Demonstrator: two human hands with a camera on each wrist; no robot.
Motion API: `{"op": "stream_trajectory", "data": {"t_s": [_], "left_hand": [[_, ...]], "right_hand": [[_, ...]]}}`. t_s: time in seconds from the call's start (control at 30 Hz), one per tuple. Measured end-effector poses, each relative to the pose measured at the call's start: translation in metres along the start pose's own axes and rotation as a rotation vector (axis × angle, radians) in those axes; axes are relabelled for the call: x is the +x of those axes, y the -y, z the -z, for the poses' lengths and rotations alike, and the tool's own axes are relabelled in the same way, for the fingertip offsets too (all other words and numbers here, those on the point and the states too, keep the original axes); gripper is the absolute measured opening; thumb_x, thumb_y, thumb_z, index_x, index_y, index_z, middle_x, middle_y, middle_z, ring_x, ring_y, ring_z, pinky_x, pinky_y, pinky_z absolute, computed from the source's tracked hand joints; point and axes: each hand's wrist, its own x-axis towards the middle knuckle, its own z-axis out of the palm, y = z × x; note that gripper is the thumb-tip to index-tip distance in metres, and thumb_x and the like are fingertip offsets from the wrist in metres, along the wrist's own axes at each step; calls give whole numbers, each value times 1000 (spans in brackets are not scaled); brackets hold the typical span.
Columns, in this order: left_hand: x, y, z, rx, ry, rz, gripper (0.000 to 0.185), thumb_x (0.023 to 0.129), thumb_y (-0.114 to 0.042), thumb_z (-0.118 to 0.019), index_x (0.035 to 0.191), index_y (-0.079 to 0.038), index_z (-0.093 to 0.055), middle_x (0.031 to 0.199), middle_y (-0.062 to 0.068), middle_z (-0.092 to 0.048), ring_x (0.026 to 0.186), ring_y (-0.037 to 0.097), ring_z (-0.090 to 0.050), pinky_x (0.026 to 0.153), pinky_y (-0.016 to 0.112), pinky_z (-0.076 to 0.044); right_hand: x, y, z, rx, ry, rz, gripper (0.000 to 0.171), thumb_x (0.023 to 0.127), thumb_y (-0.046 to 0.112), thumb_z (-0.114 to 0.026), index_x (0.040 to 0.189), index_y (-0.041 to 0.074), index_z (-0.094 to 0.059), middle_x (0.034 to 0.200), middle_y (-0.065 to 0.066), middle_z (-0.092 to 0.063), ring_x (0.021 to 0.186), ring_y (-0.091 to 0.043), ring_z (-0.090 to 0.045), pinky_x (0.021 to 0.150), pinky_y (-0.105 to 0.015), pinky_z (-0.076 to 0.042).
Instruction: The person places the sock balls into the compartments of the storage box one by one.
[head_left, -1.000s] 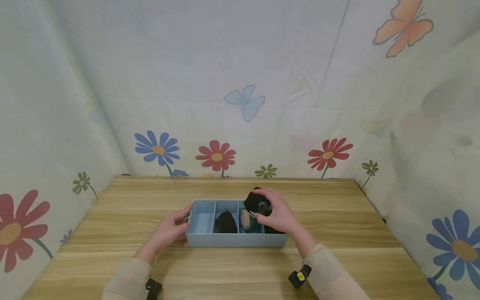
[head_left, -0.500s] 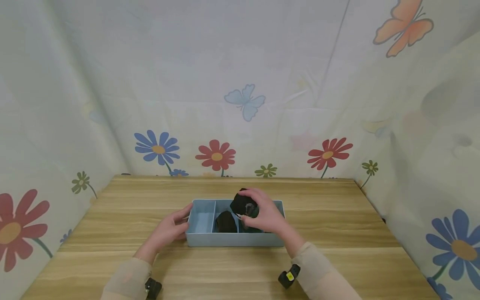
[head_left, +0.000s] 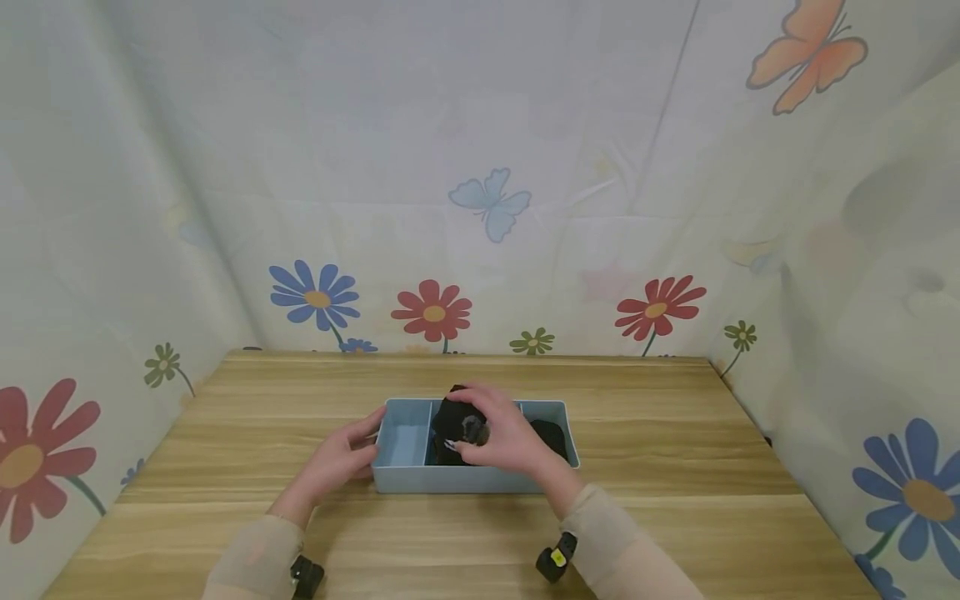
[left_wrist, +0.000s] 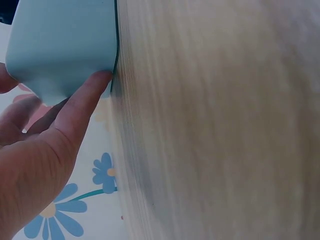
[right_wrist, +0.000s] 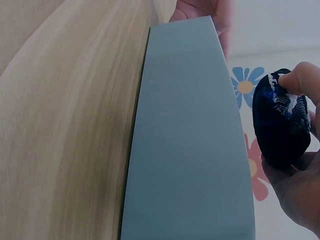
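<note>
My right hand [head_left: 501, 429] pinches a rolled black sock [head_left: 456, 418] between thumb and fingers, above the second compartment from the left of a light blue divided box [head_left: 450, 481]. White and grey patterning shows on this sock in the right wrist view. Part of another dark rolled sock [head_left: 442, 456] peeks out beneath it. In the rightmost compartment lies one more black roll [head_left: 550, 435]. The third compartment is mostly hidden by my right hand. At the box's left end, my left hand [head_left: 339, 460] rests against the outside wall, fingers extended along it in the left wrist view.
The box stands on a wood-grain table [head_left: 637, 533]. Its leftmost compartment [head_left: 403, 440] shows bare blue floor. A pale curtain [head_left: 360, 167] with flowers and butterflies hangs behind and at both sides. Each wrist wears a small black camera [head_left: 555, 560].
My right hand has carried the held sock leftward, from over the third compartment to over the second. The rightmost sock came into view. My left hand and the box have stayed put.
</note>
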Motion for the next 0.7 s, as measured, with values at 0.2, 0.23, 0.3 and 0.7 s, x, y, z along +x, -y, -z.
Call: {"op": "stream_trajectory", "data": {"t_s": [0.2,0.23,0.3,0.7], "left_hand": [[-2,-2,0,-20,5,-6,65,95,-2,-51,155,-5,-29,157,24,-27,134,47,-40,91,47,-53],[-2,-2,0,-27,6,-8,65,95,-2,-52,155,-5,-29,157,25,-27,134,47,-40,91,47,-53],[-2,-3,0,-38,11,-13,65,94,-2,-52,155,-4,-28,157,26,-26,134,48,-39,90,47,-54],[-1,2,0,-51,-4,-3,65,94,-2,-52,155,-7,-31,157,23,-30,133,46,-43,89,46,-55]], "right_hand": [[5,6,-9,3,6,26,62,79,24,-78,137,18,-55,149,-8,-43,133,-28,-40,104,-50,-42],[5,7,-10,4,7,31,62,80,24,-78,137,18,-55,149,-7,-43,132,-27,-41,103,-50,-42],[7,8,-13,3,14,37,62,80,25,-77,138,19,-55,149,-7,-43,132,-27,-41,103,-50,-43],[21,18,-24,-25,70,47,64,81,27,-77,140,24,-53,149,-3,-44,130,-23,-43,102,-44,-44]]}}
